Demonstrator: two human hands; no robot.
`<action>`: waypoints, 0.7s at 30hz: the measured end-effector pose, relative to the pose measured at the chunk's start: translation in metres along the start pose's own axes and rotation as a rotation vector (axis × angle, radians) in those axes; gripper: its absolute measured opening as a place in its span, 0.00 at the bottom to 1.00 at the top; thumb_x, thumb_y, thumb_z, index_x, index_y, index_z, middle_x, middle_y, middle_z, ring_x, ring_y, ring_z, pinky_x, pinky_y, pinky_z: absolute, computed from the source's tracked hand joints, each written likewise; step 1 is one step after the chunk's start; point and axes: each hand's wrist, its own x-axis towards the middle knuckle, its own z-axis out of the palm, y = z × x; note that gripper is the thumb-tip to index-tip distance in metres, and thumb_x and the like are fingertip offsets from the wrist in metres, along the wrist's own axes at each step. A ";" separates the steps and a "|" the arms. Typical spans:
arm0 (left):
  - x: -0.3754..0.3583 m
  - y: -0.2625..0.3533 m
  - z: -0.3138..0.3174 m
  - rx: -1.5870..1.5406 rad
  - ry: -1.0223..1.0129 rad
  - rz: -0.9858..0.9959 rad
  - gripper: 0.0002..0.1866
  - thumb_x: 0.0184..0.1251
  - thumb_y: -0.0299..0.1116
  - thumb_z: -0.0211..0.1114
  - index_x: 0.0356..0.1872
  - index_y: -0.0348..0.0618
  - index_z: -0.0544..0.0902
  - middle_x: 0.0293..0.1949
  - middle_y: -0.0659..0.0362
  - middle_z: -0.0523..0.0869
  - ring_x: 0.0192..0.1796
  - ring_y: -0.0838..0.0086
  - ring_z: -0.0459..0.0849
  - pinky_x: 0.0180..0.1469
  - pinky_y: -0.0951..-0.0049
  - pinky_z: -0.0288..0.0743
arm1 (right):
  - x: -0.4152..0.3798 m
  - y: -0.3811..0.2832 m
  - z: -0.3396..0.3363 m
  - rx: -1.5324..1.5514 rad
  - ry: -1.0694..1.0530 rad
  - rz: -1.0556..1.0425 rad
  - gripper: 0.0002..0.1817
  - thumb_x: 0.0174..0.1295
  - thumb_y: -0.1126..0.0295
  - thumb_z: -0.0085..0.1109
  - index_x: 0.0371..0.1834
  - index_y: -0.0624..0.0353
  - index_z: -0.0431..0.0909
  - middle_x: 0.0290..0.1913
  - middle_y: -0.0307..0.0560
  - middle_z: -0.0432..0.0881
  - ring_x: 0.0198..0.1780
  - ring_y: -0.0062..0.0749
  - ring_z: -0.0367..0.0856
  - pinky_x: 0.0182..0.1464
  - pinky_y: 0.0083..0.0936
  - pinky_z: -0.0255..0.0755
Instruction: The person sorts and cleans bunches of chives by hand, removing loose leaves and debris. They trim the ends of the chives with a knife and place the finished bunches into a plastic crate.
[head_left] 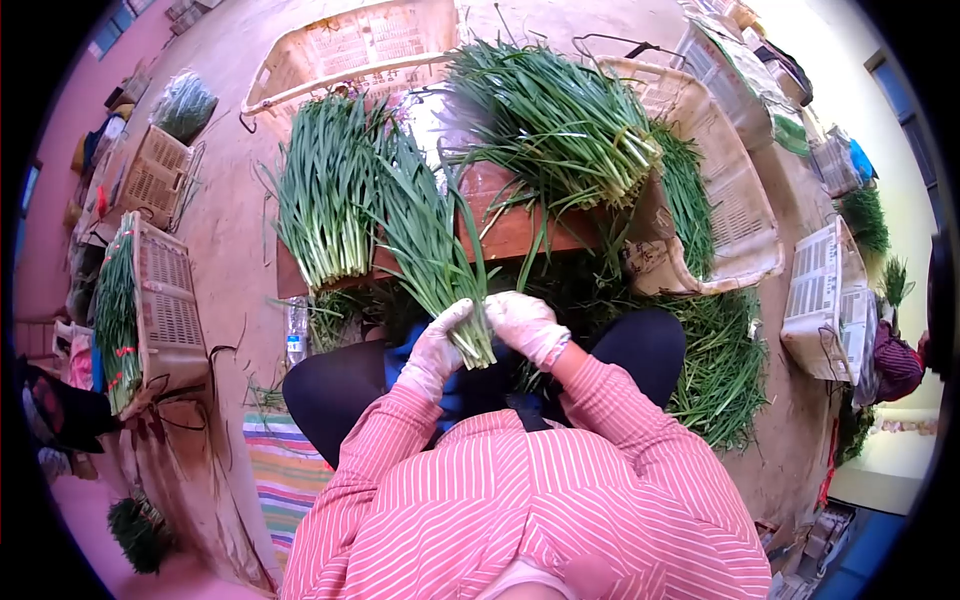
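My left hand (437,352), in a thin whitish glove, is wrapped round the lower stems of a bunch of garlic chives (430,240). The leaves slant up and left over the table edge, with the cut ends pointing toward my lap. Just right of those stems is my gloved right hand (525,325), its fingers curled closed; what they pinch is hidden. A sorted pile of chives (325,200) lies on the wooden table (490,205) to the left. A larger, looser heap of chives (555,120) lies to the right.
Behind the table stands a plastic crate (350,45); another crate (745,210) at right holds chives. Loose leaves (720,370) cover the floor by my right knee. A water bottle (296,335) stands left of my knees. Crates of bundled chives (118,310) and a person's sleeve (898,365) flank the sides.
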 end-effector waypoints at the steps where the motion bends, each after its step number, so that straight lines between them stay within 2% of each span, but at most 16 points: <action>1: 0.006 -0.001 -0.008 -0.020 -0.010 -0.019 0.12 0.65 0.29 0.61 0.47 0.34 0.79 0.44 0.52 0.85 0.45 0.61 0.84 0.53 0.58 0.78 | -0.001 0.002 0.011 0.013 0.006 0.027 0.23 0.68 0.53 0.38 0.38 0.58 0.80 0.40 0.55 0.83 0.42 0.52 0.82 0.46 0.45 0.74; 2: 0.008 0.000 -0.017 -0.029 -0.009 -0.033 0.12 0.65 0.29 0.61 0.46 0.35 0.79 0.44 0.52 0.85 0.45 0.63 0.84 0.54 0.60 0.78 | -0.001 0.002 0.020 -0.003 0.034 0.048 0.23 0.68 0.54 0.37 0.36 0.58 0.80 0.38 0.55 0.83 0.41 0.52 0.82 0.44 0.45 0.75; 4: 0.002 -0.001 -0.007 0.069 0.030 0.076 0.13 0.66 0.29 0.61 0.48 0.34 0.79 0.46 0.50 0.84 0.48 0.62 0.83 0.56 0.59 0.76 | -0.008 -0.012 0.009 -0.063 -0.024 -0.004 0.23 0.68 0.55 0.36 0.34 0.59 0.80 0.34 0.56 0.83 0.36 0.53 0.83 0.39 0.45 0.76; 6: -0.011 -0.002 0.019 -0.019 -0.101 -0.028 0.20 0.69 0.33 0.60 0.56 0.30 0.74 0.54 0.46 0.80 0.57 0.59 0.79 0.62 0.56 0.71 | -0.021 -0.029 0.001 -0.111 0.032 -0.104 0.21 0.67 0.57 0.38 0.31 0.60 0.79 0.31 0.56 0.83 0.30 0.51 0.83 0.32 0.44 0.76; 8: -0.012 -0.004 0.019 0.066 -0.112 0.003 0.22 0.70 0.34 0.59 0.61 0.33 0.70 0.56 0.44 0.78 0.59 0.57 0.77 0.62 0.55 0.71 | -0.014 -0.030 0.025 -0.240 0.105 -0.090 0.15 0.63 0.62 0.43 0.28 0.58 0.78 0.26 0.54 0.82 0.26 0.47 0.83 0.27 0.43 0.75; 9: -0.011 -0.005 0.017 0.136 -0.040 0.078 0.24 0.69 0.32 0.59 0.64 0.38 0.68 0.54 0.45 0.79 0.58 0.56 0.78 0.62 0.53 0.72 | -0.018 -0.024 0.025 -0.200 0.108 -0.151 0.15 0.63 0.63 0.44 0.28 0.58 0.78 0.25 0.54 0.82 0.26 0.47 0.83 0.27 0.42 0.75; 10: -0.011 -0.005 0.017 0.135 -0.039 0.082 0.24 0.69 0.32 0.59 0.64 0.38 0.68 0.54 0.45 0.79 0.58 0.56 0.78 0.62 0.53 0.72 | -0.023 -0.018 0.025 -0.159 0.107 -0.222 0.15 0.63 0.63 0.44 0.28 0.58 0.78 0.25 0.54 0.82 0.26 0.47 0.83 0.27 0.42 0.75; 12: -0.019 -0.003 0.017 0.239 -0.025 0.078 0.25 0.68 0.29 0.59 0.65 0.43 0.68 0.51 0.46 0.81 0.57 0.55 0.79 0.60 0.52 0.73 | -0.029 -0.012 0.009 -0.231 -0.024 -0.434 0.15 0.62 0.63 0.44 0.27 0.59 0.78 0.27 0.54 0.82 0.28 0.45 0.83 0.29 0.40 0.75; 13: -0.019 -0.003 0.015 0.193 -0.038 0.075 0.25 0.66 0.27 0.60 0.65 0.43 0.68 0.48 0.47 0.83 0.55 0.55 0.80 0.59 0.52 0.74 | -0.034 -0.013 -0.012 -0.196 -0.151 -0.427 0.19 0.66 0.59 0.44 0.29 0.60 0.80 0.27 0.52 0.83 0.28 0.40 0.83 0.31 0.36 0.75; 14: -0.022 -0.002 0.015 0.215 -0.025 0.097 0.24 0.65 0.27 0.62 0.63 0.43 0.70 0.45 0.50 0.84 0.51 0.58 0.83 0.56 0.54 0.76 | -0.035 -0.037 -0.061 0.075 -0.522 0.002 0.26 0.67 0.48 0.44 0.33 0.60 0.82 0.29 0.48 0.84 0.28 0.34 0.83 0.33 0.31 0.75; 15: -0.028 0.002 0.018 0.256 0.028 0.070 0.24 0.64 0.28 0.63 0.61 0.42 0.71 0.43 0.52 0.84 0.48 0.60 0.84 0.53 0.56 0.78 | -0.021 -0.018 -0.057 0.297 -0.500 0.130 0.30 0.63 0.40 0.51 0.37 0.61 0.83 0.31 0.44 0.85 0.30 0.24 0.82 0.34 0.25 0.75; 16: -0.037 0.004 0.029 0.294 0.079 0.038 0.23 0.64 0.28 0.64 0.60 0.41 0.72 0.41 0.53 0.85 0.45 0.62 0.85 0.51 0.58 0.80 | -0.010 0.004 -0.055 0.535 -0.328 0.044 0.32 0.58 0.41 0.59 0.46 0.63 0.80 0.33 0.43 0.85 0.35 0.21 0.80 0.40 0.23 0.74; 17: -0.054 -0.001 0.053 0.386 0.106 0.093 0.21 0.63 0.28 0.64 0.58 0.40 0.73 0.39 0.56 0.84 0.41 0.65 0.85 0.47 0.63 0.82 | -0.005 0.007 -0.066 0.575 -0.264 0.010 0.34 0.57 0.42 0.61 0.53 0.62 0.76 0.38 0.46 0.84 0.41 0.24 0.80 0.45 0.23 0.73; 18: -0.064 -0.003 0.062 0.456 0.075 0.094 0.23 0.63 0.28 0.65 0.58 0.38 0.72 0.39 0.56 0.84 0.41 0.66 0.85 0.45 0.66 0.81 | 0.000 0.007 -0.074 0.616 -0.190 -0.022 0.38 0.56 0.42 0.63 0.60 0.62 0.72 0.43 0.49 0.83 0.47 0.27 0.80 0.51 0.23 0.71; 20: -0.061 -0.006 0.046 0.579 -0.092 0.046 0.24 0.62 0.29 0.66 0.59 0.37 0.71 0.39 0.56 0.84 0.40 0.68 0.85 0.44 0.68 0.81 | 0.024 0.004 -0.057 1.127 -0.474 -0.086 0.36 0.59 0.49 0.64 0.62 0.65 0.68 0.50 0.45 0.80 0.52 0.26 0.76 0.55 0.23 0.69; 21: -0.064 -0.011 0.051 0.602 -0.126 0.035 0.26 0.62 0.29 0.66 0.61 0.36 0.69 0.39 0.55 0.84 0.38 0.70 0.85 0.43 0.70 0.80 | 0.022 -0.012 -0.068 1.072 -0.510 -0.244 0.32 0.63 0.50 0.59 0.63 0.63 0.69 0.56 0.41 0.76 0.54 0.23 0.73 0.56 0.23 0.68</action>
